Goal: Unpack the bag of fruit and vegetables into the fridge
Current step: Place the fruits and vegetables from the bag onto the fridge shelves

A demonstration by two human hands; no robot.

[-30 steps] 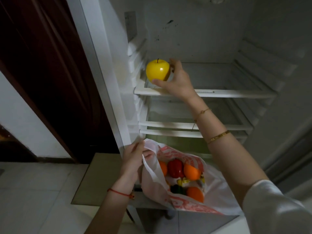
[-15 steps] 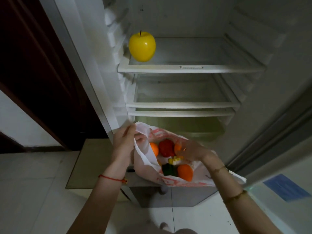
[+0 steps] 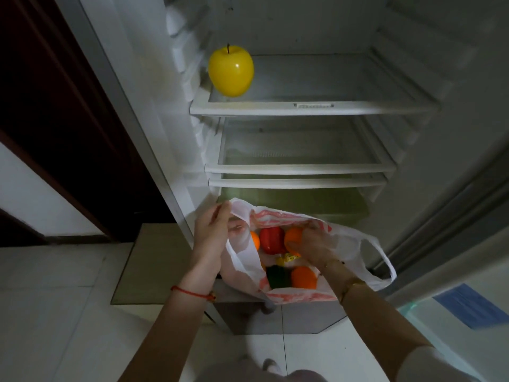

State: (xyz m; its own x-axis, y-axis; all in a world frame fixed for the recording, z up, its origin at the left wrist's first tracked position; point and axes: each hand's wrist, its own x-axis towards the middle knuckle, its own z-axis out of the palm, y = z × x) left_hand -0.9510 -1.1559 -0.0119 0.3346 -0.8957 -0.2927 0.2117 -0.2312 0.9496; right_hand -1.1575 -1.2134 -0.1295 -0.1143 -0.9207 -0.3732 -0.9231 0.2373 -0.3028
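The bag [image 3: 286,292] of fruit and vegetables hangs open in front of the fridge [image 3: 413,150], low down, just before the bottom drawer and between the two hands. The left hand [image 3: 212,232] pinches the bag's white handle at its upper left corner, fingers curled round the plastic and the back of the hand turned to the camera; a red cord circles the wrist. The right hand [image 3: 314,245] is down inside the bag's mouth — its fingers are curled over an orange [image 3: 292,238] at the far right of the pile, gripping it. The right forearm comes in from the lower right, with thin bracelets at the wrist and a white sleeve at the frame's edge.

Beside that orange, to its left, lies a red pepper [image 3: 271,239], and left of that another orange shows partly behind the bag's edge [image 3: 255,240]. Nearer the camera sit a dark green vegetable [image 3: 278,277] and a third orange [image 3: 304,277], with something small and yellow between the rows, too blurred to name.

A yellow apple [image 3: 230,70] stands upright at the left end of the top shelf [image 3: 314,107] — well above both hands and touched by neither. The bag's other handle [image 3: 381,260] droops free on the right.
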